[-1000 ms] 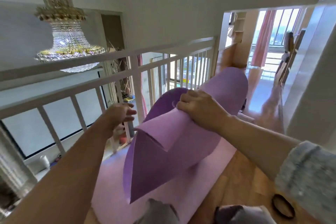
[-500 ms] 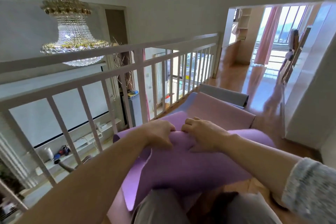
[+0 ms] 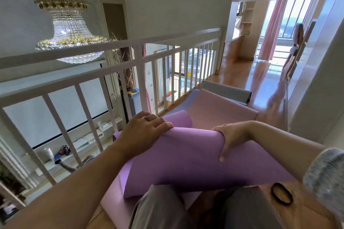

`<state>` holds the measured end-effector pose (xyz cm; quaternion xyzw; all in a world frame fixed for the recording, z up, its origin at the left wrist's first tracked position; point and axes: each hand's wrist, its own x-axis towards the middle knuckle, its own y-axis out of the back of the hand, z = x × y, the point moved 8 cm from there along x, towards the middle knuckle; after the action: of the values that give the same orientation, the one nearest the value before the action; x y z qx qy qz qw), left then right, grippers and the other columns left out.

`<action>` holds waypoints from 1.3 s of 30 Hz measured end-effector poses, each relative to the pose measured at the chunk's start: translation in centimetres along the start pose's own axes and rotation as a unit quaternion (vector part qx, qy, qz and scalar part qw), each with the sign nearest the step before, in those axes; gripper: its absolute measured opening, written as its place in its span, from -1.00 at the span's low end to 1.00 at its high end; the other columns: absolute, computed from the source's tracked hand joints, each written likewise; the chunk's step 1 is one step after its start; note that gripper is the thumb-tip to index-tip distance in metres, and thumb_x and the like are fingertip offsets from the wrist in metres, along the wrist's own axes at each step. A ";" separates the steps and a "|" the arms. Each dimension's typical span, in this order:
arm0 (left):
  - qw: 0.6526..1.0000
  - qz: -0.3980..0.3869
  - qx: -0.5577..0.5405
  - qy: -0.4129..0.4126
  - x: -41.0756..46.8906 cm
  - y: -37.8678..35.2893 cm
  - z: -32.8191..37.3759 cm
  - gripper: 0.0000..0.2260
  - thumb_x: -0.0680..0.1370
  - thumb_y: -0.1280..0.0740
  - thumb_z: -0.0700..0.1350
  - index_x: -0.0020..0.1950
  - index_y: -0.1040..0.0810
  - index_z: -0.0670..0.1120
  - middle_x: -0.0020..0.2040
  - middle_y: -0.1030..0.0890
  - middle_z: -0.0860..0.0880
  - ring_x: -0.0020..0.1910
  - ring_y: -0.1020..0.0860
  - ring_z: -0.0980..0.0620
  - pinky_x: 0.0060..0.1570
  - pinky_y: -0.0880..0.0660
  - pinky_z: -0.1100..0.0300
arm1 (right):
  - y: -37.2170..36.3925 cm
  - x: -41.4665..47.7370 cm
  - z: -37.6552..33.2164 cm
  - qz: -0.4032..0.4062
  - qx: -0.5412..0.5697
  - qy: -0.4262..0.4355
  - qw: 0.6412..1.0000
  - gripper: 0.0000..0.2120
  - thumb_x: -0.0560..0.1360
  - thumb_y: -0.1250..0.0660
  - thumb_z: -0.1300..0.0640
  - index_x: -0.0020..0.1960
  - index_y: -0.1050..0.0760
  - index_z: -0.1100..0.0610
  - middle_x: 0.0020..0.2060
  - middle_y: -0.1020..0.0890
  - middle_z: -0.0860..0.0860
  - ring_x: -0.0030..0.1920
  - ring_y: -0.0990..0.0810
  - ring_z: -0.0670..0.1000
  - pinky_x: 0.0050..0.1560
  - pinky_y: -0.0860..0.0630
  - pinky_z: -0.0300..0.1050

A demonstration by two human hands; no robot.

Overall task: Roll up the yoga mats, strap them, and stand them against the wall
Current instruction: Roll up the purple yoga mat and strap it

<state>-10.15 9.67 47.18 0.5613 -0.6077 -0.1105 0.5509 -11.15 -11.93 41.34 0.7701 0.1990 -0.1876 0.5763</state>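
At the centre of the frame our left hand (image 3: 147, 130) and right hand (image 3: 229, 135) both grip the curled fold of the purple yoga mat (image 3: 186, 161), fingers wrapped over its crest. A black strap loop (image 3: 282, 193) lies on the wooden floor (image 3: 260, 87), lower right.

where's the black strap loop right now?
Head view, lower right: the black loop lies on the wood floor, just right of the purple mat, beside the right sleeve.
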 end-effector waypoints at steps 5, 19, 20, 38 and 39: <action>0.982 -0.137 0.039 0.126 -0.7 -1.7 -3.2 -0.49 0.51 -0.35 -0.18 0.42 -0.28 0.05 0.32 -0.49 -0.04 0.24 -0.52 -0.14 0.24 -0.37 -0.13 | 3.5 -1.7 -2.2 0.303 -0.156 -0.013 0.940 -0.48 0.28 -0.46 -0.29 0.09 -0.46 -0.02 0.02 -0.61 -0.06 0.06 -0.57 0.03 -0.04 -0.40 -0.10; 0.985 -0.140 -0.087 0.052 -0.3 -1.6 3.2 -0.75 0.51 -0.35 -0.01 0.19 -0.53 0.07 -0.04 -0.66 0.08 -0.09 -0.63 0.05 0.08 -0.49 0.10 | -0.5 -1.2 -6.8 0.058 -0.079 0.117 0.988 -0.44 0.24 -0.52 -0.28 0.14 -0.51 -0.07 -0.05 -0.60 -0.14 -0.01 -0.54 -0.07 0.09 -0.47 -0.13; 0.990 -0.112 -0.073 0.040 -0.5 -1.4 3.1 -0.74 0.46 -0.42 -0.06 0.14 -0.56 0.05 -0.09 -0.67 0.07 -0.14 -0.65 0.04 0.08 -0.52 0.06 | -0.6 -0.7 -5.8 0.028 -0.076 0.082 0.993 -0.43 0.24 -0.53 -0.27 0.16 -0.50 -0.08 -0.02 -0.59 -0.14 0.04 -0.53 -0.07 0.14 -0.46 -0.14; 0.881 -0.417 -0.181 0.131 -3.5 -11.9 11.2 -0.43 0.50 -0.27 0.24 0.44 -0.30 0.04 0.33 -0.40 -0.02 0.31 -0.42 -0.06 0.30 -0.33 0.00 | -13.0 0.8 -1.9 0.304 -0.139 0.050 0.941 -0.53 0.14 -0.53 -0.03 -0.03 -0.45 0.03 -0.23 -0.61 -0.01 -0.23 -0.63 0.11 -0.25 -0.52 -0.02; 0.872 -0.429 -0.194 0.132 -3.8 -12.6 12.2 -0.48 0.51 -0.26 0.23 0.39 -0.34 0.02 0.28 -0.42 -0.03 0.26 -0.45 -0.07 0.20 -0.38 0.04 | -13.7 0.9 -1.0 0.270 -0.140 0.042 0.952 -0.55 0.27 -0.47 -0.07 0.07 -0.43 0.02 -0.09 -0.61 0.00 -0.07 -0.62 0.11 -0.11 -0.51 0.00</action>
<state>-13.67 2.45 31.10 0.6578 -0.1953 -0.3763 0.6225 -17.49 -7.32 29.97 0.7137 0.0318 0.0368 0.6987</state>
